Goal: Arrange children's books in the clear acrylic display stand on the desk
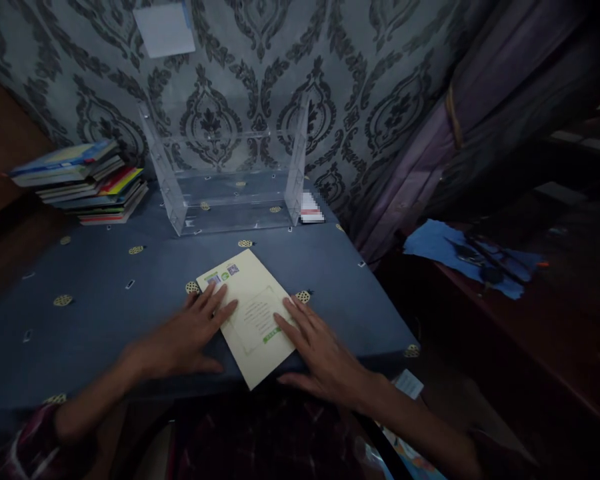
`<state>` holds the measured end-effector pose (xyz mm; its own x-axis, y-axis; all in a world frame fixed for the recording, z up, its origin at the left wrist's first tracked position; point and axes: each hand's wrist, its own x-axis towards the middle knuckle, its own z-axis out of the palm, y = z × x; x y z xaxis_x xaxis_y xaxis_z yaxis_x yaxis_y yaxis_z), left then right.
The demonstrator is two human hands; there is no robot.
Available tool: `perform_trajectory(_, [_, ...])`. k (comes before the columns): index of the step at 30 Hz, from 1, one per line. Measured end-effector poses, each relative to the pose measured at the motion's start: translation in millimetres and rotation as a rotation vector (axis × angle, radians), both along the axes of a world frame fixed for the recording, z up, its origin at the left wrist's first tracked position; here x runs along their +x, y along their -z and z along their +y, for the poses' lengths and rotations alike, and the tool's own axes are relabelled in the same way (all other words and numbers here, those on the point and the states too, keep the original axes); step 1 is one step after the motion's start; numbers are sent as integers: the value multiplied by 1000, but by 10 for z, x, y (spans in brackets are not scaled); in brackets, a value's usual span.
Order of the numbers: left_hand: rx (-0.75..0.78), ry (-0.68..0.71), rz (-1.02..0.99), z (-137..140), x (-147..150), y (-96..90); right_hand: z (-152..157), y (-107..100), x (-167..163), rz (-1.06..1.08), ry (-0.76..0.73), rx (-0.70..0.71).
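Note:
A pale yellow booklet (253,313) lies flat and slightly turned on the blue cloth-covered table (105,293), near its front edge. My left hand (190,337) rests palm down with its fingertips on the booklet's left edge. My right hand (320,350) lies flat with its fingers spread on the booklet's right side. Neither hand grips anything.
A clear acrylic stand (230,173) sits at the back of the table against the patterned wall. A stack of books (85,183) lies at the back left. A small white card (311,208) is beside the stand. Dark curtains and a blue cloth (455,257) are to the right.

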<state>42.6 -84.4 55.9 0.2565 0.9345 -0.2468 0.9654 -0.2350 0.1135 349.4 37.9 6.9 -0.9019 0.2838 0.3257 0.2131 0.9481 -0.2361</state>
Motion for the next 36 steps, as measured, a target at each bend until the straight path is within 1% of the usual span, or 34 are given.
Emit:
perform_trajectory(5, [-3,16,8,-48,98,68,-270,90,16,59,58,28])
perform_trajectory(8, [40,51,25,-80,141,136,-322,134,11,114,87,36])
perform_trajectory(11, [112,89,32,-120,137,153,-316,113,7,133,99,19])
perform_trajectory(14, [170,116,-27,-133,79,96,-296,31,2,161,91,-20])
perform_trajectory(17, [214,118,-171,-59,-9,2,-232,-106,-21,205,75,-65])
perform_trajectory(19, [255,64,-278,54,-66,-54,-147,-231,-50,263,37,-83])
perform_trajectory(22, [336,-72,-452,299,-146,-110,23,-454,-92,370,12,-136])
perform_trajectory(24, [349,-159,-575,484,-197,-135,137,-596,-111,392,62,-230])
perform_trajectory(27, [341,-286,-730,752,-259,-184,292,-754,-146,415,187,-406])
perform_trajectory(29, [412,-347,-798,917,-279,-254,387,-833,-189,480,257,-503])
perform_trajectory(31, [523,-376,-839,1073,-286,-374,474,-909,-251,575,288,-614])
perform_trajectory(33, [604,-399,-862,1220,-298,-531,554,-974,-327,656,283,-774])
perform_trajectory(35, [628,-422,-843,1344,-334,-674,631,-998,-410,698,268,-968])
perform_trajectory(36, [601,-426,-823,1393,-364,-718,670,-983,-454,700,264,-1066])
